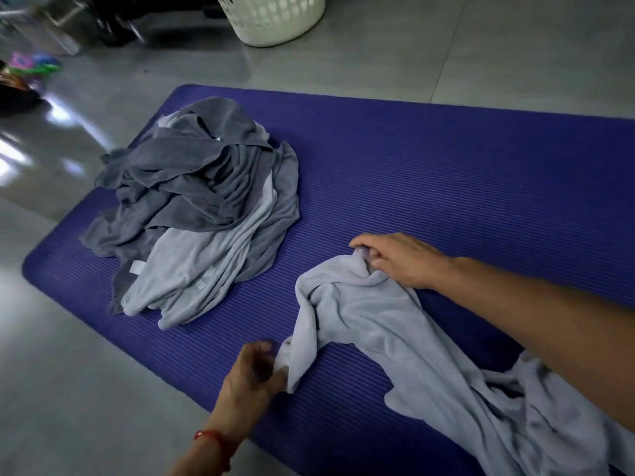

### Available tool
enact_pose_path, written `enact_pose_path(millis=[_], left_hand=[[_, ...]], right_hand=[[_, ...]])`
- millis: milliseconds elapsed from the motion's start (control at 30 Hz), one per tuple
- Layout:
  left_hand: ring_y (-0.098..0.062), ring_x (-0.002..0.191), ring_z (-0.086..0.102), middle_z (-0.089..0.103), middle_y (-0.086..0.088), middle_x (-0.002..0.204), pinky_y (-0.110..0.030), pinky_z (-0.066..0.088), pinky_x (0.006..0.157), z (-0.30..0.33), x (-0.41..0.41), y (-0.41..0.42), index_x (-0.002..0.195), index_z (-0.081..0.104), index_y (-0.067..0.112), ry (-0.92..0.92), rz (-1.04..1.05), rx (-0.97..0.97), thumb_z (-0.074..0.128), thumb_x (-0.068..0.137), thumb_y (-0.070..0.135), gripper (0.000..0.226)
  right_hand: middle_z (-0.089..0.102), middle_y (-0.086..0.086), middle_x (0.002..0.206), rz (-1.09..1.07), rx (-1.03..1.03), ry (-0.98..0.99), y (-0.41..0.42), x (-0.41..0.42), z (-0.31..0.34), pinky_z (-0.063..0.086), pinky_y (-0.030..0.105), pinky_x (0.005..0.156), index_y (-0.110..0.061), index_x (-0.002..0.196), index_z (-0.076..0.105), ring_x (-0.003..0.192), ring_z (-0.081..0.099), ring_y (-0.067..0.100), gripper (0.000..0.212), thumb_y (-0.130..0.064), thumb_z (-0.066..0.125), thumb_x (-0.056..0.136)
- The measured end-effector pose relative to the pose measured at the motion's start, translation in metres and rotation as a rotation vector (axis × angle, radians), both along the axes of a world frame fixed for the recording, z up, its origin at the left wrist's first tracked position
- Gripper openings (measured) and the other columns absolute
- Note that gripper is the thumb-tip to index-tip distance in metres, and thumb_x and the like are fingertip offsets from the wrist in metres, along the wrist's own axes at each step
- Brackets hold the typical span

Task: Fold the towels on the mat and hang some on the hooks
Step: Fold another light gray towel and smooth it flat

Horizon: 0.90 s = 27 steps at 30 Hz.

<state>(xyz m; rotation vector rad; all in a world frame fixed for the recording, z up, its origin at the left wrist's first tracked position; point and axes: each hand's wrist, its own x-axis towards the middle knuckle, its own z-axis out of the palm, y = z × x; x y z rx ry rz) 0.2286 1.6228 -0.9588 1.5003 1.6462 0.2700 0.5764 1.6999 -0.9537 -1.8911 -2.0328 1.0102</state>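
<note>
A light grey towel lies crumpled across the near right of the blue ribbed mat. My left hand pinches one corner of it near the mat's front edge. My right hand grips another corner farther back on the mat. A heap of dark grey and light grey towels sits on the mat's left part, apart from both hands. No hooks are in view.
A white perforated laundry basket stands on the grey tiled floor beyond the mat. Dark furniture legs and colourful items sit at the far left.
</note>
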Motion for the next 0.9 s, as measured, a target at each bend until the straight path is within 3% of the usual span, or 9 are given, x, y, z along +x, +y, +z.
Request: enact_pose_path(millis=[133, 233, 333, 467, 567, 667, 767, 867, 900], left_hand=[[-0.007, 0.081, 0.069, 0.074, 0.004, 0.089, -0.015, 0.051, 0.068, -0.001, 0.009, 0.001, 0.108, 0.062, 0.033, 0.078, 0.027, -0.044, 0.083, 0.080, 0.020, 0.037], [-0.028, 0.089, 0.073, 0.078, -0.002, 0.089, -0.033, 0.058, 0.079, 0.007, 0.008, 0.009, 0.102, 0.072, 0.019, -0.136, 0.124, -0.010, 0.080, 0.080, 0.017, 0.023], [-0.027, 0.093, 0.073, 0.077, -0.010, 0.098, -0.041, 0.057, 0.086, 0.025, 0.011, 0.025, 0.102, 0.074, 0.013, -0.326, 0.155, 0.061, 0.075, 0.088, 0.020, 0.015], [-0.018, 0.085, 0.071, 0.074, -0.012, 0.101, -0.030, 0.061, 0.072, 0.054, 0.030, 0.050, 0.109, 0.071, 0.007, -0.542, 0.252, 0.112, 0.061, 0.098, 0.009, 0.015], [-0.014, 0.077, 0.069, 0.074, -0.007, 0.095, -0.024, 0.058, 0.062, 0.078, 0.055, 0.072, 0.112, 0.069, 0.010, -0.642, 0.224, 0.158, 0.059, 0.100, 0.012, 0.016], [-0.010, 0.070, 0.066, 0.074, -0.001, 0.085, -0.021, 0.055, 0.060, 0.102, 0.092, 0.095, 0.113, 0.069, 0.008, -0.723, 0.127, 0.187, 0.056, 0.102, 0.013, 0.018], [-0.010, 0.074, 0.064, 0.072, -0.002, 0.087, -0.021, 0.054, 0.063, 0.129, 0.140, 0.113, 0.109, 0.073, 0.012, -0.718, 0.032, 0.289, 0.061, 0.100, 0.019, 0.016], [-0.009, 0.088, 0.067, 0.074, 0.000, 0.100, -0.018, 0.054, 0.075, 0.157, 0.186, 0.116, 0.105, 0.076, 0.018, -0.708, -0.044, 0.421, 0.069, 0.095, 0.021, 0.012], [-0.008, 0.090, 0.068, 0.074, 0.003, 0.099, -0.019, 0.053, 0.077, 0.165, 0.202, 0.114, 0.104, 0.075, 0.018, -0.719, -0.065, 0.467, 0.072, 0.093, 0.021, 0.012]], right_hand=[[0.044, 0.005, 0.125, -0.100, 0.013, -0.106, -0.006, -0.008, -0.008, 0.048, 0.039, 0.088, -0.017, 0.141, 0.047, 0.109, 0.056, 0.027, 0.045, -0.018, 0.059, 0.098], [0.064, 0.007, 0.112, -0.209, 0.020, -0.068, -0.012, -0.015, -0.011, 0.048, 0.031, 0.082, -0.010, 0.109, 0.065, 0.106, 0.062, 0.026, 0.017, -0.020, 0.062, 0.095], [0.066, -0.006, 0.095, -0.402, 0.047, 0.088, -0.025, -0.014, -0.002, 0.046, 0.029, 0.077, -0.018, 0.101, 0.065, 0.098, 0.063, 0.018, 0.006, -0.020, 0.062, 0.097], [0.065, -0.008, 0.088, -0.704, 0.113, 0.180, -0.022, 0.018, 0.031, 0.044, 0.027, 0.068, -0.025, 0.091, 0.066, 0.085, 0.060, 0.015, 0.012, -0.014, 0.060, 0.093], [0.059, -0.006, 0.073, -0.913, 0.202, 0.413, -0.024, 0.060, 0.076, 0.040, 0.025, 0.055, -0.022, 0.079, 0.062, 0.067, 0.054, 0.013, 0.017, -0.007, 0.060, 0.087], [0.045, -0.001, 0.065, -1.080, 0.291, 0.600, -0.048, 0.109, 0.125, 0.040, 0.030, 0.057, -0.020, 0.069, 0.048, 0.061, 0.043, 0.017, 0.027, 0.000, 0.049, 0.086], [0.048, 0.002, 0.079, -1.208, 0.414, 0.441, -0.098, 0.162, 0.159, 0.044, 0.044, 0.066, -0.028, 0.074, 0.048, 0.077, 0.045, 0.022, 0.017, -0.016, 0.043, 0.084], [0.052, -0.002, 0.089, -1.295, 0.551, 0.279, -0.164, 0.194, 0.189, 0.047, 0.034, 0.056, -0.044, 0.097, 0.053, 0.079, 0.050, 0.020, 0.028, -0.018, 0.044, 0.091], [0.054, -0.002, 0.092, -1.306, 0.596, 0.305, -0.186, 0.200, 0.195, 0.046, 0.030, 0.055, -0.037, 0.112, 0.054, 0.076, 0.051, 0.018, 0.030, -0.012, 0.045, 0.097]])
